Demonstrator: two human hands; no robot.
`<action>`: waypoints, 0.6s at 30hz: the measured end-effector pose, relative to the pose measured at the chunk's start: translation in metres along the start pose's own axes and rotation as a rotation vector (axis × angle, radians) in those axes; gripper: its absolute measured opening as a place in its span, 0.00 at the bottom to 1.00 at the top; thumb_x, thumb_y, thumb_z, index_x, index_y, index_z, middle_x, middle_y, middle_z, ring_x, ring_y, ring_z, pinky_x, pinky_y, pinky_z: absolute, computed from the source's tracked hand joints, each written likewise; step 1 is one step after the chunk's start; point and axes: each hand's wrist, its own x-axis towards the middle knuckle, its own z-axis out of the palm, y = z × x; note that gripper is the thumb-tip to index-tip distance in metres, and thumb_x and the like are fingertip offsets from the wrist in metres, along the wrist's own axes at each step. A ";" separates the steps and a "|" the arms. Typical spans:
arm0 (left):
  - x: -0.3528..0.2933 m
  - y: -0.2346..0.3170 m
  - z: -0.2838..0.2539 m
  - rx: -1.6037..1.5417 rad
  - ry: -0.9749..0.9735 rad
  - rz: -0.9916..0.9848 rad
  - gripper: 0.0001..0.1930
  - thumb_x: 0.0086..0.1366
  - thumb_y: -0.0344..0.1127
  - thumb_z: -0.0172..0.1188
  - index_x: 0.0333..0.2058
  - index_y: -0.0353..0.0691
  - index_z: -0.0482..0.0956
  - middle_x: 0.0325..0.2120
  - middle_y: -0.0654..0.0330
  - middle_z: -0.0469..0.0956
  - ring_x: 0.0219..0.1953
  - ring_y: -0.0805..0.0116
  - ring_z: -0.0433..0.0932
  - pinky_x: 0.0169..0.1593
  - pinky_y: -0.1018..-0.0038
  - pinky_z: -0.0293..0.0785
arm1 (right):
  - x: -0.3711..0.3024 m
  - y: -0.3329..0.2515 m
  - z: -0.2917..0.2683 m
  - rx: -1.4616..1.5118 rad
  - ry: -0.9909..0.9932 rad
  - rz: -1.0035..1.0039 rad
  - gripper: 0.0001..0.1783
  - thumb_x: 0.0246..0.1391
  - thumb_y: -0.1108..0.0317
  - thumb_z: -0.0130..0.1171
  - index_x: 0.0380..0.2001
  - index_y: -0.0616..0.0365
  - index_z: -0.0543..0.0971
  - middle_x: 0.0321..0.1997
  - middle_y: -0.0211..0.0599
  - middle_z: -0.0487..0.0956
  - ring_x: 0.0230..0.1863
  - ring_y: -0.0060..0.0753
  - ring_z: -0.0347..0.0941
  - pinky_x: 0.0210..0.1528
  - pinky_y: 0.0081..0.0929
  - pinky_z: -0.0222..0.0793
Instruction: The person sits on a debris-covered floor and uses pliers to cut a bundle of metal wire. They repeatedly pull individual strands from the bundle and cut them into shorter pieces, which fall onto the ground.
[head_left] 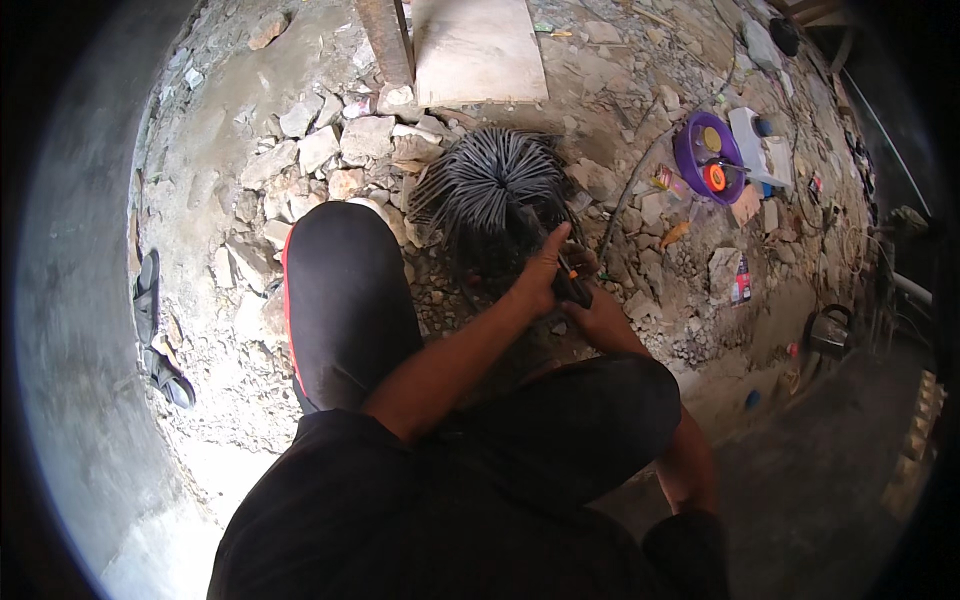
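Observation:
Just beyond my knees stands a round bundle of thin grey strips [495,180], fanned outward from its centre; its lower side is dark and hard to make out. My left hand [542,275] is at its near right side, thumb pointing up and fingers curled; what they grip is hidden. Close below it, my right hand [608,320] is closed around a dark tool [570,288] with a small orange part near the top. The tool's kind does not show. The two hands nearly touch.
Broken stones [320,150] cover the ground to the left and behind the bundle. A pale board [478,50] lies at the back beside a post [385,40]. To the right are a purple basin [683,155] holding an orange roll, a white container [765,150] and a dark cable [628,190].

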 end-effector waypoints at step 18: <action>0.014 -0.023 -0.023 0.256 0.155 0.033 0.11 0.62 0.43 0.64 0.34 0.42 0.79 0.20 0.62 0.75 0.26 0.62 0.78 0.34 0.61 0.76 | -0.017 -0.008 0.031 -0.448 0.303 0.238 0.41 0.50 0.64 0.74 0.64 0.61 0.65 0.52 0.59 0.80 0.52 0.65 0.79 0.52 0.45 0.77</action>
